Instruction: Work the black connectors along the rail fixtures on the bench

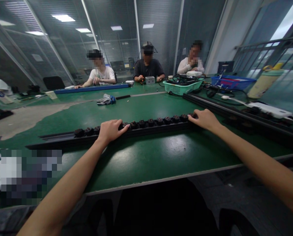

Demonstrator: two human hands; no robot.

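Note:
A long black rail [158, 128] lies across the green table in front of me, with a row of several round black pieces [150, 122] along its top. My left hand [112, 130] closes over the row left of the middle, its thumb resting along the pieces. Toward the right end, my right hand [205, 119] grips the last round piece and the rail's end, thumb and fingertips bent in. Beyond the left hand, the rail runs on to the left as bare channel. The fingers' undersides are hidden.
Another long black rail [235, 113] lies at right beside a white power strip [270, 109] and a bottle [265, 82]. A green basket [183, 87] holds cables; a blue basket [232, 82] stands behind. Gloves [106, 99] lie farther off. Several people sit across the table [161, 157].

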